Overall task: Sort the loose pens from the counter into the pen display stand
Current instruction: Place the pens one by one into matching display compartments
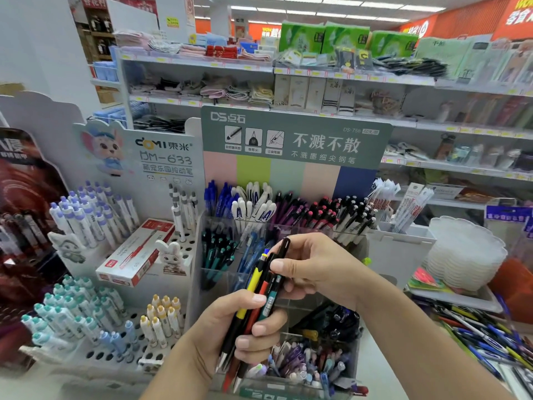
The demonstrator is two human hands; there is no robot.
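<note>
In a shop aisle, the left hand (230,327) is gripping a bundle of slim plastic pens (253,301), right hand (314,267) fingers pinching one black pen (281,251), above the clear acrylic pen display stand (288,284) on the white counter (375,370).

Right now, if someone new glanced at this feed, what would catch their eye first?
Probably the two hands at centre: the left hand grips a bundle of pens while the right hand pinches a black pen from its top. Behind them stands the clear pen stand, packed by colour under a green sign.
</note>
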